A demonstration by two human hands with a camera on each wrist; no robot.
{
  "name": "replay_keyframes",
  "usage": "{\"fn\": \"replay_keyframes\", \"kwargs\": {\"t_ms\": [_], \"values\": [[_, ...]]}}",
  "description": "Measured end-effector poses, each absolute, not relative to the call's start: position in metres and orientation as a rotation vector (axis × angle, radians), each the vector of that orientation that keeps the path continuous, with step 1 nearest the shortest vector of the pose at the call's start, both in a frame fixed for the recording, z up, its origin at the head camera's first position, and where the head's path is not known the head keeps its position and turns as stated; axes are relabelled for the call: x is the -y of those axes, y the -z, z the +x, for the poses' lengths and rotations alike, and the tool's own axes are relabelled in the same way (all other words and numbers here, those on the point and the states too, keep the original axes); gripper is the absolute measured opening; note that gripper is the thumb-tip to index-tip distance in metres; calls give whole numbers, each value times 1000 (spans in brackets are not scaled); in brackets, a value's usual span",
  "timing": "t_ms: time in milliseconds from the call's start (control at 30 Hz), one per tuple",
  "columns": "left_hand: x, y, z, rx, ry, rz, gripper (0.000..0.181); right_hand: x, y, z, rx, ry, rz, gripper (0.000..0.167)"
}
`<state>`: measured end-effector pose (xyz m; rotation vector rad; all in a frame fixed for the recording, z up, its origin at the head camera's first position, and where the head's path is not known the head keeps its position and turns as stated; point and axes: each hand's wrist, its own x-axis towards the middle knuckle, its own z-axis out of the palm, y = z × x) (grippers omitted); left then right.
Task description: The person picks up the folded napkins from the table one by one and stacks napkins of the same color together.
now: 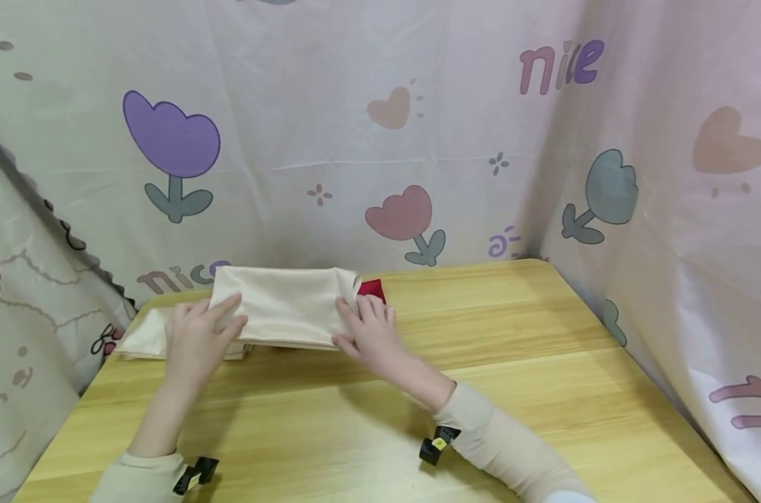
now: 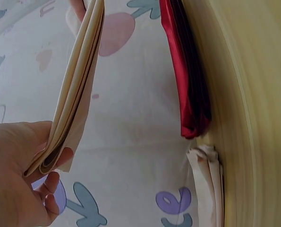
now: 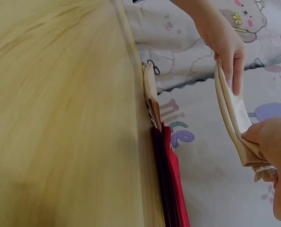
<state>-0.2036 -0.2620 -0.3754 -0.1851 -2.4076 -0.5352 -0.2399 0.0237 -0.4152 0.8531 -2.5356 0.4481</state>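
A folded cream satin cloth (image 1: 286, 304) is held up above the far part of the table by both hands. My left hand (image 1: 198, 335) pinches its left end, the thumb on one face and fingers on the other, as the left wrist view shows. At the right end my right hand (image 1: 374, 335) grips the cloth between thumb and fingers. Several layers show along the folded edge of the cloth (image 2: 72, 90). Below it lies a folded red satin cloth (image 2: 183, 71), mostly hidden in the head view. Beside that, at the left, lies another folded cream cloth (image 1: 144, 335).
The wooden table (image 1: 481, 335) reaches back to a hanging printed curtain (image 1: 292, 140) with flowers, hearts and letters. More curtain (image 1: 688, 244) hangs along the right side. Each sleeve carries a small black device, one at the left wrist (image 1: 196, 476) and one at the right (image 1: 439, 445).
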Motion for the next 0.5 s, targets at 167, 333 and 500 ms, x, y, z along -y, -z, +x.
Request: {"fn": "replay_keyframes", "kwargs": {"t_ms": [167, 333, 500], "values": [[272, 375, -202, 2428, 558, -108, 41, -12, 414, -239, 2550, -424, 874, 63], [282, 374, -201, 2443, 568, -55, 40, -1, 415, -239, 2552, -440, 909, 61], [293, 373, -200, 2446, 582, -10, 39, 9, 416, -237, 2522, -395, 948, 60]]}}
